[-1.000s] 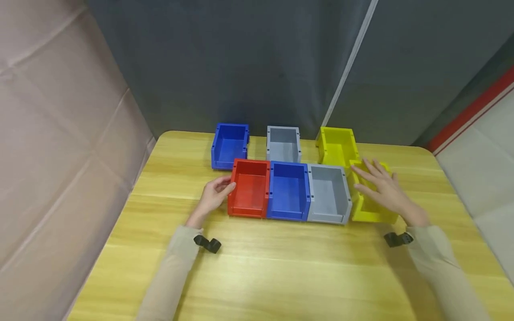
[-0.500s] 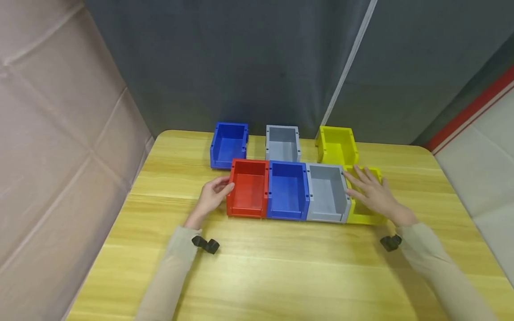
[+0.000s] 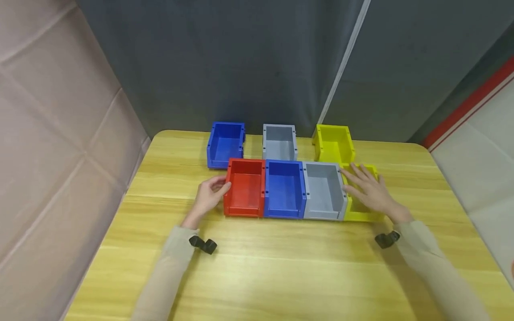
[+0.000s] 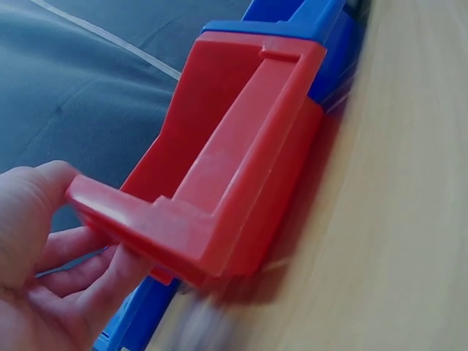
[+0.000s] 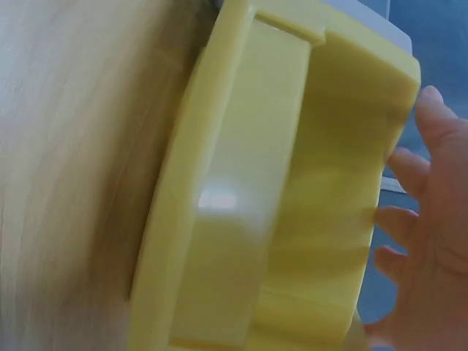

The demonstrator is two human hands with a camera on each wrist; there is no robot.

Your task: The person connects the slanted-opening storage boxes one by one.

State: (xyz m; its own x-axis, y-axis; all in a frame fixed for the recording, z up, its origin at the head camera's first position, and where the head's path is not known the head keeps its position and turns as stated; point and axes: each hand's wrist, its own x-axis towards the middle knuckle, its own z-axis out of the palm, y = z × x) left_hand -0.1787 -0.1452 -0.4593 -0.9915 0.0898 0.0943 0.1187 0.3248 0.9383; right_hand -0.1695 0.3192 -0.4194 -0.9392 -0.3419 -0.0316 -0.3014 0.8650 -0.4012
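Note:
Four-sided plastic bins stand in a front row, side by side: a red bin [image 3: 245,189], a blue bin [image 3: 284,187], a grey bin [image 3: 323,189] and a yellow bin [image 3: 363,216]. At the row's left end, my left hand [image 3: 209,195] holds the red bin's outer side wall; the left wrist view has the thumb at its rim [image 4: 110,201] and fingers against the outside. My right hand [image 3: 374,192] is spread over the yellow bin, its fingertips near the grey bin's right wall. In the right wrist view, the fingers extend along the yellow bin's far edge [image 5: 365,219].
Behind stand another blue bin [image 3: 226,145], another grey bin [image 3: 279,141] and another yellow bin [image 3: 333,145], spaced apart near the back edge of the wooden table [image 3: 281,267]. A dark curtain [image 3: 225,62] hangs behind the table.
My right hand has moved left, and the front yellow bin has slid left against the grey bin and straightened. My left hand stays at the red bin.

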